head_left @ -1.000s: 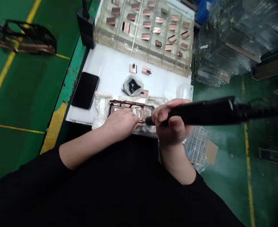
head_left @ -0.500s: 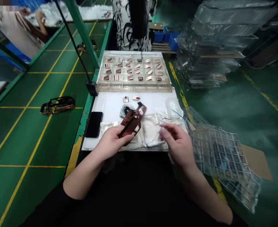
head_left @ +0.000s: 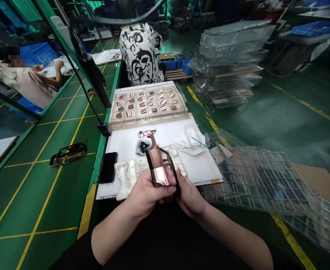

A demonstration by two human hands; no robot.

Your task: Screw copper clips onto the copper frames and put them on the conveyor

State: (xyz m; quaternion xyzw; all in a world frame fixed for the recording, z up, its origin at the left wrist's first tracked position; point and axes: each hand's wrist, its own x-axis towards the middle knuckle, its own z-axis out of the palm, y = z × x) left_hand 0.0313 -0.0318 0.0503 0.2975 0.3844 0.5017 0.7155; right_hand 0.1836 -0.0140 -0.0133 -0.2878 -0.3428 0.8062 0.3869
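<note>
My left hand [head_left: 148, 191] is closed round the lower end of a copper-coloured housing [head_left: 156, 159] with black edges and an open, frame-like side. The housing stands tilted upward above the near edge of the white table. My right hand [head_left: 188, 193] grips its lower right side, with the fingertips hidden behind it. A small clear bag [head_left: 142, 145] of black parts lies just beyond the housing. Behind its upper tip, small copper pieces [head_left: 142, 132] show in part. Under and beside the hands is a worn whitish fixture [head_left: 122, 180].
A clear compartment tray [head_left: 148, 119] of small copper plates lies at the table's far end. A black phone [head_left: 109, 167] is at the left edge. On the green conveyor [head_left: 41, 195] rests another housing [head_left: 68, 154]. Stacked clear trays [head_left: 229, 63] stand right. Other people sit ahead and at left.
My right hand has moved left from beside the housing and now grips it too. The housing has turned more upright, nearer to me. The view has tilted up.
</note>
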